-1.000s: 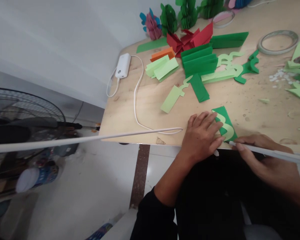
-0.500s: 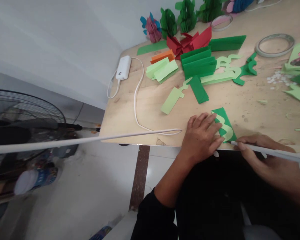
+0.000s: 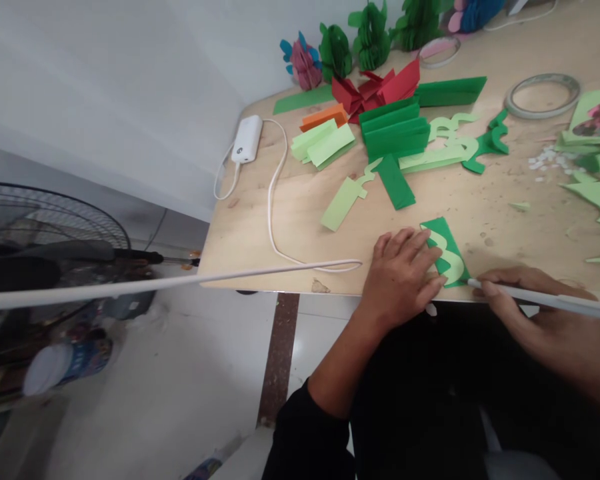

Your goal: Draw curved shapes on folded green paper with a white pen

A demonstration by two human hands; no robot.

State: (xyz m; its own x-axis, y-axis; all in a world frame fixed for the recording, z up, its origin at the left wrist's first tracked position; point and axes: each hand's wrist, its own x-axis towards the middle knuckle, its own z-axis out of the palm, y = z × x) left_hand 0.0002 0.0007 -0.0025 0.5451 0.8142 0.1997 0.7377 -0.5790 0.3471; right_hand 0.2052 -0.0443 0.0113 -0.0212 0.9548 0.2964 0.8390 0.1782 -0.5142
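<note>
Near the table's front edge lies a dark green paper rectangle [image 3: 443, 230] with a wavy light green paper cutout [image 3: 451, 262] on top. My left hand [image 3: 403, 270] lies flat with fingers stretched out, its fingertips pressing on the cutout and the paper's left side. My right hand [image 3: 545, 313] is closed around a slim white pen [image 3: 510, 292]. The pen's tip is at the lower right corner of the green paper; whether it touches is too small to tell. The pen's far end runs toward the right edge of the view.
Folded green papers [image 3: 395, 130], light green papers [image 3: 325, 143] and red folded paper [image 3: 373, 90] lie farther back. Tape rolls [image 3: 543, 110] and paper scraps [image 3: 597, 200] are at the right. A white cable [image 3: 270, 200] runs from a power bank [image 3: 247, 138] and off the left edge.
The pen and my right hand have shifted very slightly right, away from the cutout. My left hand keeps its place on the paper. The whole view has tilted a little.
</note>
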